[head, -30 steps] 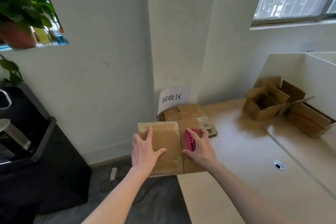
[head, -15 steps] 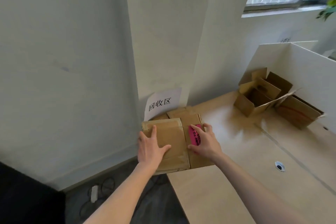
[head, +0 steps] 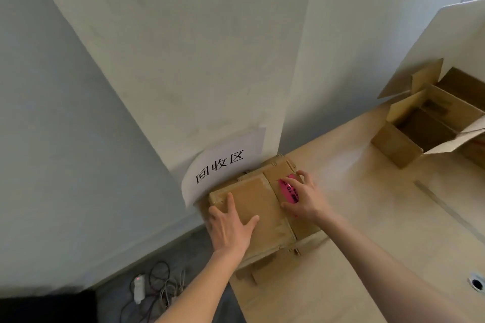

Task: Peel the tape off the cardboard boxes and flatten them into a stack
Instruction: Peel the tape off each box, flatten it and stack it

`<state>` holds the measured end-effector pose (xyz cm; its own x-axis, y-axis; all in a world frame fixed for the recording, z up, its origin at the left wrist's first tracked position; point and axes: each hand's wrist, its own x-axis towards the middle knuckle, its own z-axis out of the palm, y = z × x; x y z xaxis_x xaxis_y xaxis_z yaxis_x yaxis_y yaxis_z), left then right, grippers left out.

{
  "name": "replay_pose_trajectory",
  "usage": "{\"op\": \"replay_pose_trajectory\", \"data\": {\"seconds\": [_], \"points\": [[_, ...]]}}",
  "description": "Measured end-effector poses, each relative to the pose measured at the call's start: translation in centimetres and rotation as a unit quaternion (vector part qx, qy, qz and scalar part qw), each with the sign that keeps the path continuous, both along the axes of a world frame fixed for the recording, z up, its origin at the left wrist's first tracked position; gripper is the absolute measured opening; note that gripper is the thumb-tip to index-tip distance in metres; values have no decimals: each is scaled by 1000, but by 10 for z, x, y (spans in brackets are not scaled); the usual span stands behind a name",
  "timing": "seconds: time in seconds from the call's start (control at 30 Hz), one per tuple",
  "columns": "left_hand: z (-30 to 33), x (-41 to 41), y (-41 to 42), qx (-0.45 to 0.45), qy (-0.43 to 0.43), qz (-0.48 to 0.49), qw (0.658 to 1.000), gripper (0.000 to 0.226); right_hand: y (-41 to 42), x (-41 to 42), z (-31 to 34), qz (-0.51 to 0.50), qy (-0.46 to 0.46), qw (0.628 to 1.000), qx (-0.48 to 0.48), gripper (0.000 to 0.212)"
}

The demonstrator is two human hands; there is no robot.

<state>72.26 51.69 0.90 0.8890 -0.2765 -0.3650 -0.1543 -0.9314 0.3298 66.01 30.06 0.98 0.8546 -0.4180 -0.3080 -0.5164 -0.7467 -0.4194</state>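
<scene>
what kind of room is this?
Probably an office corner used for recycling. A paper sign reading 回收区 leans on the wall over the flattened cardboard stack, the light wood desk has a cable grommet, and an open cardboard box waits nearby.

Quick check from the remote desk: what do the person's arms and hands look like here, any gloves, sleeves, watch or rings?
Both arms are bare as far up the forearms as the view reaches; no sleeves show. The left hand and right hand wear no gloves. No watch, wristband or ring is visible on either. No cables or markings on them.
</scene>
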Motion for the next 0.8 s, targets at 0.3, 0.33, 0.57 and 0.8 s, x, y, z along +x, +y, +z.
{"op": "replay_pose_trajectory", "data": {"seconds": [0.3,0.33,0.57,0.8], "points": [[-95,18,-33,68,-127,-140,980,101,-11,20,-107,89,-30,990,-109,75],[-103,18,-36,63,-131,-174,974,96,-8,19,-114,87,-44,988,-117,78],[-134,21,-40,72,-150,-223,960,91,-8,19,-133,73,-73,984,-147,76],[-140,19,-38,83,-156,-224,959,90,-5,18,-142,67,-80,980,-170,74]]}}
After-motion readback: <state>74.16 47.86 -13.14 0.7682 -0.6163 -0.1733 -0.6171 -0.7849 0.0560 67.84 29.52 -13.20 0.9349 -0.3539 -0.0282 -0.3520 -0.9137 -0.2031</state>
